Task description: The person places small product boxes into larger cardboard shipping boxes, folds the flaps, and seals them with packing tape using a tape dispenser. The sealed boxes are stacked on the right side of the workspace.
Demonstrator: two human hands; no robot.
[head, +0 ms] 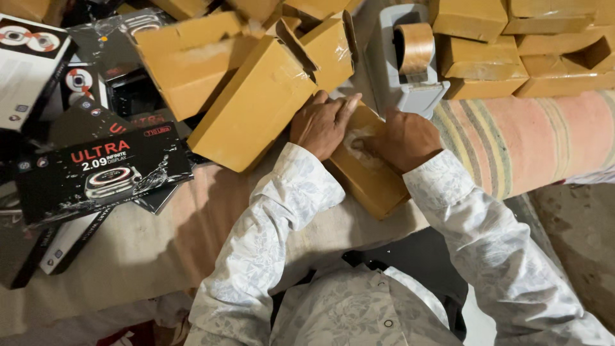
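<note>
At the centre of the frame: a small brown cardboard box (371, 179) lies on the cloth, one corner hanging over the near edge of the surface, toward the person's lap.
Left hand (320, 125): flat on the far end of the box, fingers pressed together and stretched out, pushing down; it grips nothing.
Right hand (402, 140): curled over the top of the box, fingers bent on a pale shiny patch that looks like tape; whether it pinches a tape end I cannot tell.
Risk, box: I think it may tip off the edge if the pressing loosens, because part of it has no support.
Risk, tape: the strip may wrinkle or stick to the fingers, since the rubbing is done with bare fingertips.
Risk, pile: the large box (253, 106) just left of the left hand leans on others; a push from the elbow may make it slide.
Tape dispenser (407, 61): grey, with a brown roll, standing just beyond the hands.
Surface: a pale cloth (128, 256), with a striped pink blanket (532, 138) at the right.
Room: more brown boxes (487, 57) in the upper right, flat black product cartons (102, 170) at the left, bare dim floor (576, 224) in the lower right.
</note>
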